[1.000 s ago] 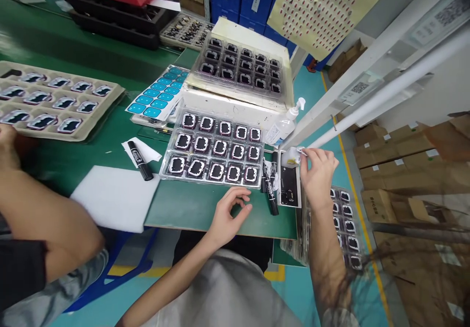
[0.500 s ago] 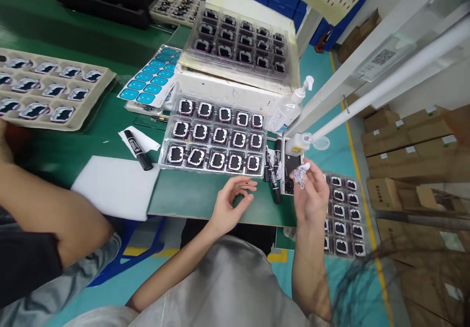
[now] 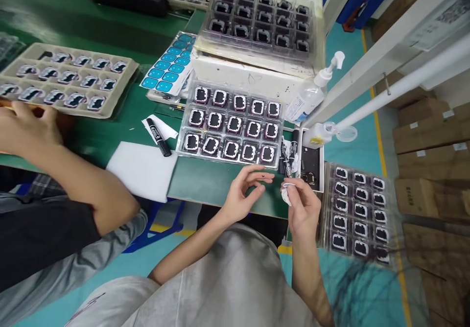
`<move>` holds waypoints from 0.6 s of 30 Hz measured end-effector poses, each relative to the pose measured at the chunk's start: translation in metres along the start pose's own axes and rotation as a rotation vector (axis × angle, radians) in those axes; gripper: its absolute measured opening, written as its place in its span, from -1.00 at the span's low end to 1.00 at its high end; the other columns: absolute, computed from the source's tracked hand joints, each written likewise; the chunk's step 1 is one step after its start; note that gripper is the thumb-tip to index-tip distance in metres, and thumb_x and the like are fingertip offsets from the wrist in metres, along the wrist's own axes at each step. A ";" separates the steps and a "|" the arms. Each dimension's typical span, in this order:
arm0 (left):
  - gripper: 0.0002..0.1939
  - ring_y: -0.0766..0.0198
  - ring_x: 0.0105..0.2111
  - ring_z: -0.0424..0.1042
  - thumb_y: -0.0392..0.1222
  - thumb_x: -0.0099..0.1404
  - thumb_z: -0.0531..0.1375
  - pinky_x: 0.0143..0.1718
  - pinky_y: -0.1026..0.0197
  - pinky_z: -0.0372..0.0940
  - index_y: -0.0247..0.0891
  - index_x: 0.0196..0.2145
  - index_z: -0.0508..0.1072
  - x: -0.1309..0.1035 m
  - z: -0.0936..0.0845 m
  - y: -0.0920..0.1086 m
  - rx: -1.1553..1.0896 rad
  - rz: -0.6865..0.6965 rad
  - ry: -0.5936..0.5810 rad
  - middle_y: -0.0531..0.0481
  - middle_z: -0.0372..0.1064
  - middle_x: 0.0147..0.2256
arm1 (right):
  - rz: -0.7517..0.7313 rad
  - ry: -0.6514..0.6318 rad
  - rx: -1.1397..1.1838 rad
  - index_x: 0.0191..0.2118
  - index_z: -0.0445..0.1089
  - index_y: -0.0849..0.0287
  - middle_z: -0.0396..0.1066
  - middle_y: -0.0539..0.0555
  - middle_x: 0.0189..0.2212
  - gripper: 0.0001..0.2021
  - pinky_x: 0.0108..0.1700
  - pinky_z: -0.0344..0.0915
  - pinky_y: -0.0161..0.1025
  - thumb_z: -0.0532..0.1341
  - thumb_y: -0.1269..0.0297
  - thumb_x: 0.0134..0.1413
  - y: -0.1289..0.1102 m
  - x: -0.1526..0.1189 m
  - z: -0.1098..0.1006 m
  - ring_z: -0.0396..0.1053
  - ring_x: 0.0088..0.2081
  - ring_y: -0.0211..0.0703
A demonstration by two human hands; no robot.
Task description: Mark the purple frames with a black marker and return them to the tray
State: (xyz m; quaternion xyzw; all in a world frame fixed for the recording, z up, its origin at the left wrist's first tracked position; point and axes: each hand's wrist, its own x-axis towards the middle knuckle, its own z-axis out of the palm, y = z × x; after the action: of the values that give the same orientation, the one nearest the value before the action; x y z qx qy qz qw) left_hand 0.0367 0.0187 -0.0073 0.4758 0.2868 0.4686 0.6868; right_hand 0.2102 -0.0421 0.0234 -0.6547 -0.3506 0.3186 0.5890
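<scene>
My right hand (image 3: 304, 203) pinches a crumpled white tissue (image 3: 287, 194) over the front edge of the green table. To its left, my left hand (image 3: 246, 194) hovers with curled fingers apart and nothing in them. Just beyond both hands lies a clear plastic tray (image 3: 182, 151) of black parts with white frames. One part (image 3: 211, 145) in its front row sits askew. Several black markers (image 3: 286, 163) lie beside the tray, with white paper around them. A white box (image 3: 320, 173) with dark contents stands behind my right hand.
A pump bottle (image 3: 310, 94) and a small white bottle (image 3: 316, 134) stand at right. Another filled tray (image 3: 362, 209) sits lower right. A co-worker's hand (image 3: 31, 126) is near a beige tray (image 3: 121, 92). White foam (image 3: 141, 170) and a marker (image 3: 158, 137) lie left.
My right hand has moved left with the tissue, closer to my left hand. The camera view has shifted left. The co-worker's hand has come into view by the beige tray.
</scene>
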 end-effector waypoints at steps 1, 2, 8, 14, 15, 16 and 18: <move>-0.52 -0.05 0.20 0.72 0.00 0.63 0.40 0.18 -0.04 0.52 -0.07 0.37 0.43 -0.001 0.000 0.000 0.002 0.002 -0.005 -0.25 0.71 0.23 | -0.010 -0.001 -0.027 -0.08 0.72 0.05 0.69 0.07 -0.16 -0.74 -0.16 0.49 -0.18 0.49 -0.01 0.31 0.000 -0.002 0.003 0.60 -0.17 -0.14; -0.50 -0.07 0.25 0.70 -0.02 0.63 0.39 0.18 -0.04 0.51 -0.07 0.40 0.41 -0.001 0.000 0.000 0.004 0.004 -0.013 -0.26 0.70 0.26 | -0.017 0.005 -0.054 -0.09 0.71 0.05 0.68 0.06 -0.17 -0.74 -0.18 0.48 -0.19 0.49 -0.02 0.31 0.000 -0.004 0.006 0.58 -0.19 -0.16; -0.33 -0.02 0.36 0.62 -0.33 0.60 0.24 0.33 -0.09 0.48 -0.01 0.55 0.27 -0.005 0.001 0.001 0.077 0.025 -0.077 -0.19 0.62 0.37 | -0.189 -0.031 -0.204 -0.11 0.63 0.04 0.66 0.02 -0.24 -0.75 -0.26 0.49 -0.19 0.36 -0.03 0.44 0.003 -0.012 0.029 0.50 -0.32 -0.19; -0.18 -0.06 0.45 0.55 -0.45 0.43 0.19 0.54 -0.25 0.35 -0.01 0.57 0.26 -0.004 0.000 0.003 0.194 0.036 -0.091 -0.12 0.64 0.36 | -0.236 -0.079 -0.231 -0.09 0.64 0.05 0.71 0.06 -0.22 -0.75 -0.20 0.54 -0.15 0.34 0.00 0.45 0.007 -0.008 0.037 0.59 -0.26 -0.12; -0.18 -0.06 0.46 0.55 -0.45 0.43 0.18 0.55 -0.26 0.34 -0.02 0.57 0.27 -0.003 0.001 0.003 0.203 0.045 -0.090 -0.12 0.65 0.35 | -0.239 -0.077 -0.232 -0.08 0.64 0.05 0.73 0.07 -0.19 -0.75 -0.18 0.55 -0.14 0.34 0.00 0.45 0.007 -0.007 0.038 0.61 -0.24 -0.11; -0.17 -0.07 0.46 0.55 -0.47 0.42 0.17 0.56 -0.27 0.34 -0.04 0.57 0.27 -0.003 0.001 0.004 0.215 0.058 -0.091 -0.13 0.66 0.34 | -0.243 -0.077 -0.234 -0.07 0.65 0.06 0.74 0.08 -0.18 -0.76 -0.17 0.56 -0.14 0.34 0.01 0.46 0.008 -0.007 0.038 0.62 -0.23 -0.10; -0.14 -0.07 0.47 0.54 -0.50 0.39 0.17 0.57 -0.26 0.34 -0.05 0.58 0.27 -0.002 0.003 0.005 0.254 0.083 -0.094 -0.12 0.67 0.32 | -0.261 -0.080 -0.241 -0.07 0.65 0.06 0.74 0.08 -0.18 -0.78 -0.17 0.56 -0.14 0.34 0.05 0.46 0.009 -0.005 0.039 0.63 -0.24 -0.11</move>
State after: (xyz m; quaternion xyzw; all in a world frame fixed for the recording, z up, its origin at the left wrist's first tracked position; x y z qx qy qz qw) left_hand 0.0362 0.0162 -0.0018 0.5920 0.2914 0.4334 0.6138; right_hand 0.1756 -0.0258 0.0106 -0.6563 -0.4914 0.2212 0.5281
